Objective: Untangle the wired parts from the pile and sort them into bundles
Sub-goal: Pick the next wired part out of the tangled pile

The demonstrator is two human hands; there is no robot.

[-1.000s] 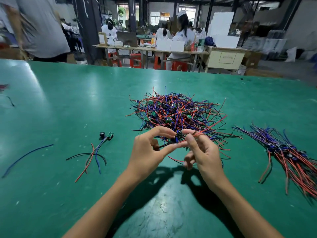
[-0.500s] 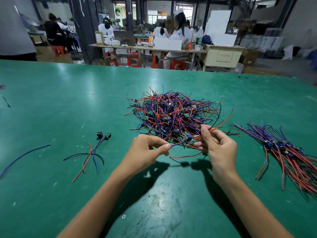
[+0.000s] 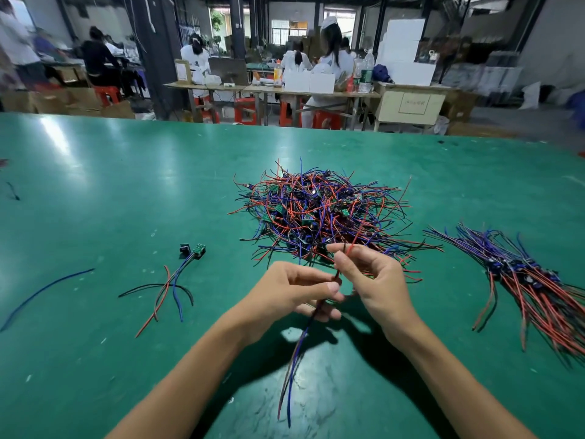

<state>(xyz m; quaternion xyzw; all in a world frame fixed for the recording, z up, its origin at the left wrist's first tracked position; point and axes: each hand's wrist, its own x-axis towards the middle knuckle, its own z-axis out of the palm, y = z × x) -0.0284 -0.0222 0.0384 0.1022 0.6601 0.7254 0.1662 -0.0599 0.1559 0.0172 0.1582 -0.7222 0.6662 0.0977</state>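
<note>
Nearest me, one wired part [image 3: 297, 353] now hangs free, wires trailing toward me. My left hand [image 3: 294, 293] pinches it mid-length; my right hand [image 3: 370, 277] pinches its upper red end. Half a second ago it still ran into the pile [image 3: 319, 213]. It seems ready for the bundle [image 3: 538, 286] at right on the table [image 3: 95, 185].

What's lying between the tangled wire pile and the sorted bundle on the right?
Nothing: the head view shows bare green table between the tangled red-and-blue wire pile and the sorted wire bundle.
</note>
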